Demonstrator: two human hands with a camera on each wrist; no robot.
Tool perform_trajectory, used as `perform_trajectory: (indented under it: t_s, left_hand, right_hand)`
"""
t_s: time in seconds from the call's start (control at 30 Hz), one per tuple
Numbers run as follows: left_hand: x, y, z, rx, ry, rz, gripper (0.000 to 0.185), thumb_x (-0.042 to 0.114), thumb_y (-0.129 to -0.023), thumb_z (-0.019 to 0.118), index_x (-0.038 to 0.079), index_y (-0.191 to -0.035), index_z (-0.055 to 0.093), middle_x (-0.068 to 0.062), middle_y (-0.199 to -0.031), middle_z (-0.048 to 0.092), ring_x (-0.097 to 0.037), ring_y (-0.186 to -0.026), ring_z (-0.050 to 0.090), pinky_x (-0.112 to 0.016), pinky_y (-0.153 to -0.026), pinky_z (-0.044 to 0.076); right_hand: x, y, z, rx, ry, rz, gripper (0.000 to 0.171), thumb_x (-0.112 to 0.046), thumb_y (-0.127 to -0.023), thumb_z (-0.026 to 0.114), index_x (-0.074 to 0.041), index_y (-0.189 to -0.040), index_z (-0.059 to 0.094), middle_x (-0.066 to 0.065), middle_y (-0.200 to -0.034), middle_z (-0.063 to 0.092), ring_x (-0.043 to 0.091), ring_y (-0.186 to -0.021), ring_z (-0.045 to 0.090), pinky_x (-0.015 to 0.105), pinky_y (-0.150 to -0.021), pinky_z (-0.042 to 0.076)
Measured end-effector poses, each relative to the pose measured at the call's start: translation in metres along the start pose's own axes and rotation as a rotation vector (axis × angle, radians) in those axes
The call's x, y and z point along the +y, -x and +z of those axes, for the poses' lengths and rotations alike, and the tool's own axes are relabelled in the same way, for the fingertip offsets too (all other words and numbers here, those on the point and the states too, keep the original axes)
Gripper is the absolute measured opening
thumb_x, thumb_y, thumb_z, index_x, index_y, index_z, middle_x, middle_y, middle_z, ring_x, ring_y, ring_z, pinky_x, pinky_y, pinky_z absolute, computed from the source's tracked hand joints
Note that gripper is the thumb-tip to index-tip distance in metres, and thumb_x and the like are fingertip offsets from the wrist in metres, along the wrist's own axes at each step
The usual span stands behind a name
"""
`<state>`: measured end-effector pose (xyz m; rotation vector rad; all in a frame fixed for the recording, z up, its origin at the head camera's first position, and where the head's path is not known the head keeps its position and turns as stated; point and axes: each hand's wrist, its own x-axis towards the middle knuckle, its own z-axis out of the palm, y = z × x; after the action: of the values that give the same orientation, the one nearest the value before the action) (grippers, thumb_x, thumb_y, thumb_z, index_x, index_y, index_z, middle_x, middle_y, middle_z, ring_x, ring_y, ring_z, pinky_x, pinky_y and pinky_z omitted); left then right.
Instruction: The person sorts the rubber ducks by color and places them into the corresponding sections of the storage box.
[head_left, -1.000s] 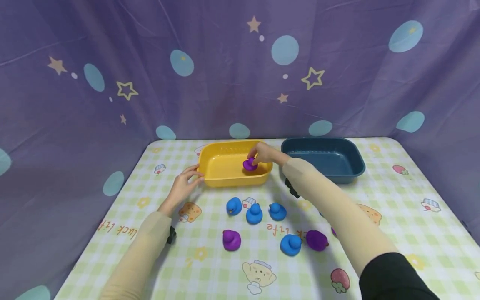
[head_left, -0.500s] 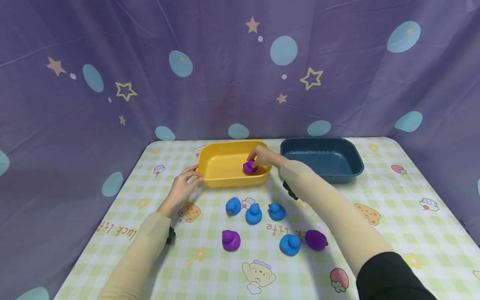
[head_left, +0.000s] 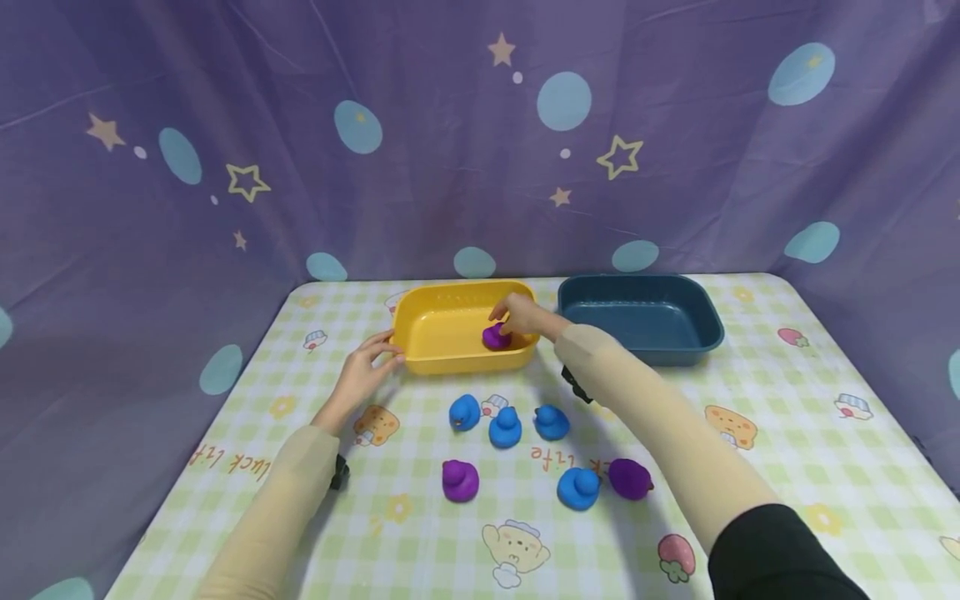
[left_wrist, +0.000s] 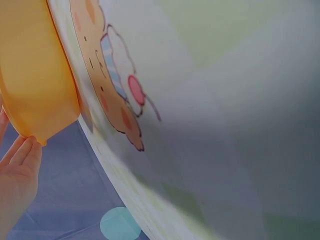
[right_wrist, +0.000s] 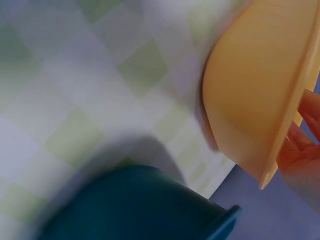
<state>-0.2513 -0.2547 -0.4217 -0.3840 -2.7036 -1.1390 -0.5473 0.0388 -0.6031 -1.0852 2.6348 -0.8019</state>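
Touching one glossy yellow basin (head_left: 442, 333) near far edge of surface (head_left: 300, 550) with straight-fingered left hand (head_left: 363, 371); arching right hand (head_left: 523, 315) over one smooth purple duck (head_left: 492, 338) inside, grip too hidden to judge. Counting elsewhere two purple ducks (head_left: 460, 482), four rounded blue ducks (head_left: 577, 489), one teal basin (head_left: 645, 321).

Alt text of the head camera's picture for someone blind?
A person's right hand is at a purple duck inside a yellow tray that the left hand touches. A dark teal tray stands beside it; four blue ducks and two more purple ones lie nearer on checked cloth.
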Motion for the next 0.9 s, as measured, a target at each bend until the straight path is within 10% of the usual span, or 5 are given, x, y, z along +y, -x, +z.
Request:
perform_trajectory:
  t_s: [0.13, 0.37, 0.47, 0.9]
  left_hand:
    - [0.0, 0.0, 0.0, 0.006, 0.006, 0.001, 0.021, 0.016, -0.082, 0.063, 0.0, -0.096, 0.064, -0.014, -0.132, 0.043, -0.031, -0.121, 0.039, -0.045, -0.1, 0.033]
    - [0.0, 0.0, 0.0, 0.001, 0.026, 0.006, 0.021, 0.015, -0.082, 0.063, -0.001, -0.096, 0.063, -0.015, -0.131, 0.043, -0.031, -0.122, 0.038, -0.044, -0.1, 0.033]
    - [-0.001, 0.001, 0.0, -0.003, 0.026, 0.004, 0.022, 0.016, -0.082, 0.063, -0.001, -0.097, 0.063, -0.015, -0.132, 0.043, -0.031, -0.122, 0.038, -0.044, -0.1, 0.033]
    - [-0.003, 0.0, 0.0, -0.001, 0.032, 0.019, 0.022, 0.016, -0.083, 0.063, -0.001, -0.097, 0.063, -0.016, -0.131, 0.043, -0.031, -0.122, 0.038, -0.045, -0.1, 0.032]
  right_hand:
    - [-0.003, 0.001, -0.007, 0.017, -0.021, -0.024, 0.038, -0.041, -0.062, 0.078, -0.029, -0.097, 0.067, -0.009, -0.09, 0.065, 0.007, -0.08, 0.06, 0.023, -0.065, 0.051]
    - [-0.195, 0.112, -0.099, -0.015, -0.044, 0.034, 0.029, -0.009, -0.074, 0.069, -0.001, -0.102, 0.065, 0.013, -0.095, 0.066, 0.021, -0.082, 0.062, 0.027, -0.07, 0.052]
    - [-0.238, 0.138, -0.119, -0.026, -0.046, 0.049, 0.027, -0.004, -0.076, 0.066, 0.004, -0.101, 0.063, 0.017, -0.096, 0.065, 0.022, -0.083, 0.062, 0.028, -0.073, 0.052]
    - [-0.258, 0.181, -0.139, -0.06, -0.029, 0.001, 0.028, -0.006, -0.078, 0.065, 0.003, -0.104, 0.063, 0.016, -0.095, 0.065, 0.023, -0.084, 0.062, 0.027, -0.073, 0.052]
